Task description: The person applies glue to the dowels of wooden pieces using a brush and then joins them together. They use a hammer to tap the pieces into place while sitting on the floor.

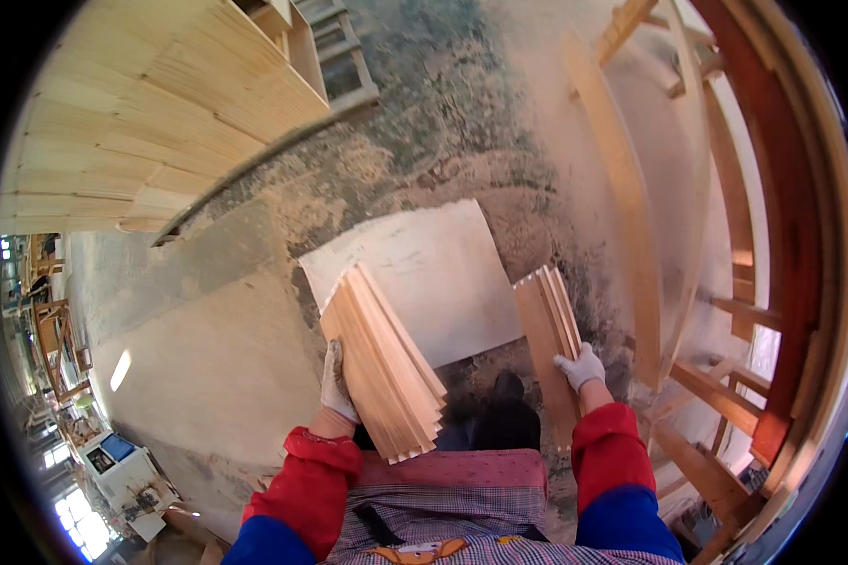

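A fanned stack of thin wooden boards (379,367) is in the grip of my left hand (335,381), which wears a pale glove. Its gloved fingers press on the stack's left side, and the boards' lower ends spread out in steps to the right. On the other side, my right hand (583,366), gloved too, grips a smaller bundle of wooden boards (543,330) by its right edge. That bundle stands nearly upright in the picture, apart from the left stack. The undersides of both stacks are hidden.
A pale flat sheet (433,273) lies on the dusty floor (198,348) ahead of me. Large joined wood panels (151,104) fill the upper left. Long planks (622,207) and a wooden rack with a reddish beam (787,235) stand at the right. A white machine (127,480) is at the lower left.
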Demonstrator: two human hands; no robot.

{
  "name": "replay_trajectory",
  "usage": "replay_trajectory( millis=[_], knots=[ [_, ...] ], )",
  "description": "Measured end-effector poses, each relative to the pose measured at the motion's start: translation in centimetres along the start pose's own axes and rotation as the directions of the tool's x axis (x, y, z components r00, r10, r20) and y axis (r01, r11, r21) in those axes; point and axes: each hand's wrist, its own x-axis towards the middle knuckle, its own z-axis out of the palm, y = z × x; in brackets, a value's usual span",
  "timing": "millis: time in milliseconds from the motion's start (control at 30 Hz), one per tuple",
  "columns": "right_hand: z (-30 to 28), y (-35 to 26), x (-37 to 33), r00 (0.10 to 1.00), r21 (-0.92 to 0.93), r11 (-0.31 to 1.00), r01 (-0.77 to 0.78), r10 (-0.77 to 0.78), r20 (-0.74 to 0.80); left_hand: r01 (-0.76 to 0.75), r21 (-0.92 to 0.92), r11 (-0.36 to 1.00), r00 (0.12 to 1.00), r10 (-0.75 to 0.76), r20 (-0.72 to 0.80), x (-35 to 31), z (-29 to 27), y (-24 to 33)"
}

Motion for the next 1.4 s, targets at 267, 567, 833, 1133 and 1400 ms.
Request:
replay_trajectory(
  millis=[267, 567, 833, 1133, 1400],
  knots=[
    [10.4, 10.2, 7.1, 0.998, 0.444, 0.894, 0.068, -0.056, -0.041, 0.061, 0.2, 0.978, 0.997, -0.069, 0.033, 5.6, -0.2, -1.2],
    [14.7, 11.4, 10.9, 0.95, 0.254, 0.965, -0.064, 0.137, -0.282, -0.173, 0.098, 0.98, 0.961, 0.146, 0.233, 2.3, -0.8, -1.8],
    [1.5, -7.8, -5.7, 0.635, 0.524, 0.401, 0.751, -0.657, -0.407, -0.248, 0.195, 0.949, 0.931, 0.178, 0.317, 3.1, -2.9, -2.4],
    [6.3, -16.8, -16.1, 0.482, 0.461, 0.285, 0.841, -0.781, -0.397, -0.343, 0.27, 0.9, 0.895, 0.226, 0.384, 3.6, -2.9, -3.3],
    [5.9, -15.7, -13.6, 0.69, 0.721, 0.239, 0.65, -0.582, -0.43, -0.434, 0.345, 0.832, 0.865, 0.279, 0.416, 1.0, -1.8, -3.7]
  ],
)
